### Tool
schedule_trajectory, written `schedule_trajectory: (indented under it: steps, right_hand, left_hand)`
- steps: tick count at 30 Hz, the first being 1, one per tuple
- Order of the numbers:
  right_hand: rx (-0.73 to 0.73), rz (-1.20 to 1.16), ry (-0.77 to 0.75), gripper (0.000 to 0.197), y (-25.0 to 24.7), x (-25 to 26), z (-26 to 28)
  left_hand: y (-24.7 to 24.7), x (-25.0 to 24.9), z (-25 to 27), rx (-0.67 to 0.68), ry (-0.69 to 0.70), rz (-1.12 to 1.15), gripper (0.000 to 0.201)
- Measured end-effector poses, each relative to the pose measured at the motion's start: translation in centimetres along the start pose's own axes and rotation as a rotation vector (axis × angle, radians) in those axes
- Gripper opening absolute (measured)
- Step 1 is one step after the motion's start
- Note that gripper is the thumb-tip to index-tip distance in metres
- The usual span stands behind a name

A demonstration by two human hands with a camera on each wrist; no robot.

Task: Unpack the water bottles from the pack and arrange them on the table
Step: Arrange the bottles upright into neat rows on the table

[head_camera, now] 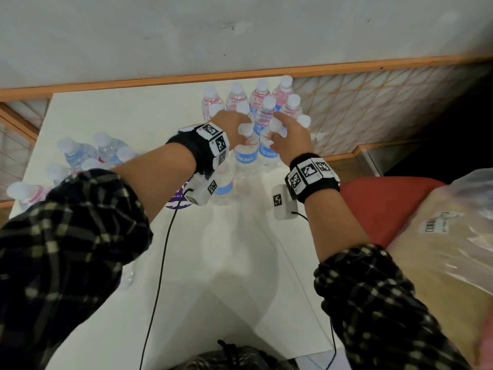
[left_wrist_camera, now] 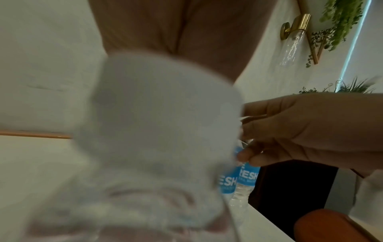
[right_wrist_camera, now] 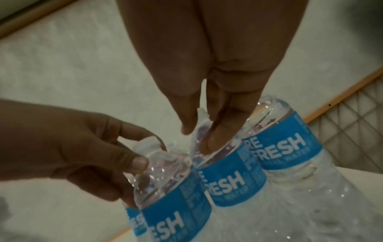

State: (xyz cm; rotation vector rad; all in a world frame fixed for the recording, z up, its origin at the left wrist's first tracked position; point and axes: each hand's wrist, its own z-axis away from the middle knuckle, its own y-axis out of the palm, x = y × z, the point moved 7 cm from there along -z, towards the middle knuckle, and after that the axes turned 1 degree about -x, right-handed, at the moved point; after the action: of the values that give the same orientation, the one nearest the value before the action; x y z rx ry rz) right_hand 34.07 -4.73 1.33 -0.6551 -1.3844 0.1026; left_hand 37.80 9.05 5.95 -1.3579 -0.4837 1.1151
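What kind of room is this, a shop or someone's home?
Probably a home or a decorated lounge, not a shop: a brass wall lamp and hanging greenery on a plain wall, and a white table with water bottles.

Left arm: extended forward, plaid sleeve pushed back to the forearm; wrist banded with marker tiles
Left hand (head_camera: 231, 126): fingers curled downward; thumb and forefinger (right_wrist_camera: 132, 129) in a pinching grip
Right arm: extended forward alongside the left; wrist likewise banded
Right hand (head_camera: 290, 137): fingers pointing down; thumb (right_wrist_camera: 184, 114) and forefinger closed in a pinching grip
Spacing: hands just beside each other, apart
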Motion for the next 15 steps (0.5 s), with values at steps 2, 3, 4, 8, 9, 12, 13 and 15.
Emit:
schedule_trajectory:
  steps: [2,3,4,8,9,12,13,15]
  right_hand:
    - [-0.002,-0.008,0.034,0.047,0.2,0.1,-0.1]
    - [-0.017,0.001,0.042,0.046,0.1,0.1,-0.1]
    - [-0.029,0.000,0.045,0.046,0.1,0.1,-0.1]
    - [-0.042,-0.025,0.060,0.043,0.1,0.3,-0.1]
    - [-0.045,-0.029,0.062,0.043,0.1,0.3,0.1]
    - [-0.040,-0.031,0.068,0.043,0.2,0.6,0.3]
    - [-0.034,0.001,0.057,0.043,0.1,0.7,0.3]
    - [-0.050,0.076,-0.003,0.044,-0.7,1.1,0.5]
  left_hand:
    - [-0.2,-0.2,0.0,0.010,-0.007,-0.002,0.039]
    - [-0.3,-0.2,0.0,0.013,-0.010,-0.002,0.038]
    - [-0.3,-0.3,0.0,0.015,-0.008,-0.006,0.038]
    - [-0.5,-0.3,-0.2,0.009,-0.001,-0.010,0.036]
    - [-0.5,-0.3,-0.2,0.007,0.002,-0.010,0.036]
    - [-0.6,-0.5,-0.3,0.013,0.001,-0.016,0.036]
    - [-0.5,-0.5,-0.3,0.020,-0.002,-0.013,0.036]
    - [-0.3,0.0,-0.2,0.037,-0.018,0.009,0.041]
